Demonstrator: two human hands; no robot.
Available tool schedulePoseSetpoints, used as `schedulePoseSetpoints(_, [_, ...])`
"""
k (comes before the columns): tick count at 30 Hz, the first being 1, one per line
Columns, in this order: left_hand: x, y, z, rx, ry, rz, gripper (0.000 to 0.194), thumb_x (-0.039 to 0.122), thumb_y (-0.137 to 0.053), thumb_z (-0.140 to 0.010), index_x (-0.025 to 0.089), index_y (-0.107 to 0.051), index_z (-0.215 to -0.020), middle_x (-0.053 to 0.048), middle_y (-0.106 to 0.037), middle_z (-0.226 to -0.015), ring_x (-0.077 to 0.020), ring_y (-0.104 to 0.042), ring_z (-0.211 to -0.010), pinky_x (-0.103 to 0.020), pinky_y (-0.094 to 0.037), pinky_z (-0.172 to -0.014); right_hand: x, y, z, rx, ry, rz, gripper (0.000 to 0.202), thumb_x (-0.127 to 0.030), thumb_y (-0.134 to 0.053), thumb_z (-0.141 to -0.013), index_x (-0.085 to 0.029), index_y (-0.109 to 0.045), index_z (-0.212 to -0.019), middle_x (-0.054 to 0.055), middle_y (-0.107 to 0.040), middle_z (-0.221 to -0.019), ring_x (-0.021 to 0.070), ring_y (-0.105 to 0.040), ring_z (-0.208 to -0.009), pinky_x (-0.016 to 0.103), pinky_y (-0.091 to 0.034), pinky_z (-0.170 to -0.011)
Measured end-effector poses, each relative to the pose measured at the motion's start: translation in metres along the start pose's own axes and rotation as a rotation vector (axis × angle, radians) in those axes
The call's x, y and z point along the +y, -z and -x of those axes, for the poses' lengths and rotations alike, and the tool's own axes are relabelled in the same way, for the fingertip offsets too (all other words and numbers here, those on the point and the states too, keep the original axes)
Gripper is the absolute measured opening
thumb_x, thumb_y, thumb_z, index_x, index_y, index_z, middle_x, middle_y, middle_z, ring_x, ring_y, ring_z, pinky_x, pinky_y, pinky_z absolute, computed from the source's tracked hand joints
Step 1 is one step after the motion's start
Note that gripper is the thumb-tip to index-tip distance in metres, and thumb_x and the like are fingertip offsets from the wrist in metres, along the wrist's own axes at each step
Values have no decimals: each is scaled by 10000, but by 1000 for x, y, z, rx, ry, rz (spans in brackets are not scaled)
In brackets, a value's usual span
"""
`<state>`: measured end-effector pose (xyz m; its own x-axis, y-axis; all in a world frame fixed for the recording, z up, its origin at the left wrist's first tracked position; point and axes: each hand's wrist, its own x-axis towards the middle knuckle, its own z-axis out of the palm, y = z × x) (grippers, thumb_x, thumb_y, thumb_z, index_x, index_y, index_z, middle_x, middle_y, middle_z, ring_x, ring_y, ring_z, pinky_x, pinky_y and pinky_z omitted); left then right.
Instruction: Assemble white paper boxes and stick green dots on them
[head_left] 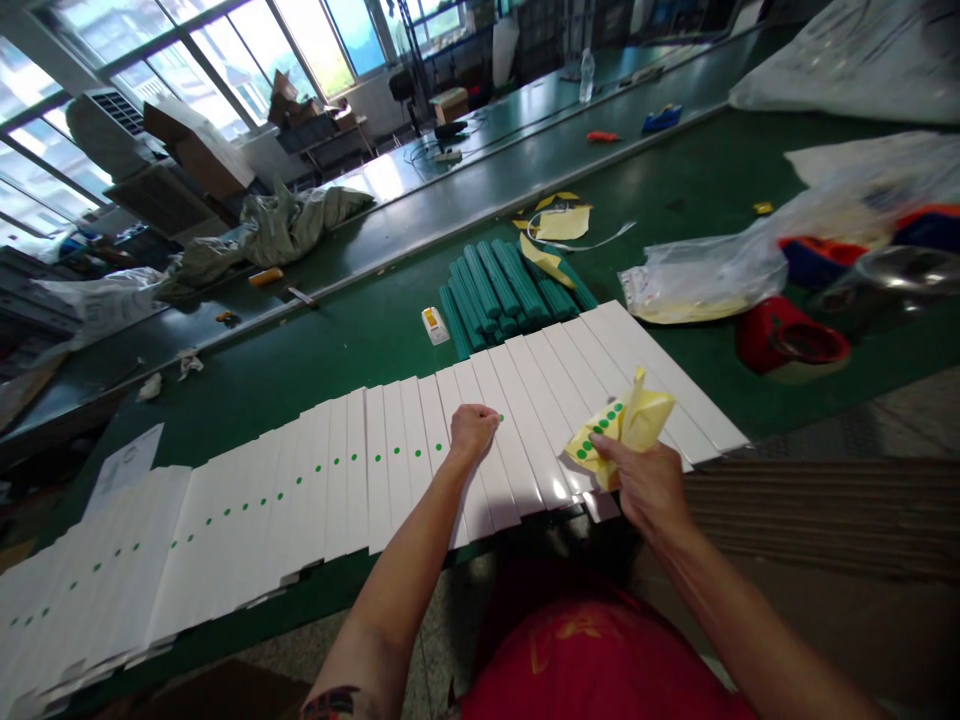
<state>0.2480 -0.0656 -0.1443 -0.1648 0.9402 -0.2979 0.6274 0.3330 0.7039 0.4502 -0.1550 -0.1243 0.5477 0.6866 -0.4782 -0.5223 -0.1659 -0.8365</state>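
A long overlapping row of narrow white boxes [397, 500] runs across the bench, many with a round green dot on top. My left hand [474, 432] is pinched closed over a box right of the middle, with a green dot sticker [501, 418] at its fingertips. My right hand [651, 482] grips a yellow backing sheet [646, 420] of green dot stickers, crumpled at its top, above the boxes at the right. Those boxes under and beyond the sheet show no dots.
Behind the row lies a stack of green ribbed rods [495, 285] beside a small white-and-yellow item [433, 325]. A clear plastic bag [697, 275] and a red roll-like object [787, 335] are at the right. Further back are yellow paper scraps [562, 222] and a bottle [586, 76].
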Motion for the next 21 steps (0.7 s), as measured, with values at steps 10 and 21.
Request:
schedulePoseSetpoints(10, [15, -1, 15, 145, -132, -280, 156, 165, -635, -774, 151, -690, -920, -117, -657, -989, -217, -642, -885, -332, -469, -806, -6, -11, 9, -34, -15, -116, 340, -143, -872, -425, -89, -698, -712, 45, -715, -687, 169, -671, -566, 249, -598, -540])
schedulePoseSetpoints(21, [51, -24, 67, -334, -307, 403, 432, 230, -696, -739, 141, -641, -1158, -12, -659, -808, -106, -608, -691, -218, -508, -667, -6, -17, 18, -161, -25, -70, 311, -224, -870, -518, -119, -715, -766, 57, -733, -740, 199, -685, -611, 286, -583, -598])
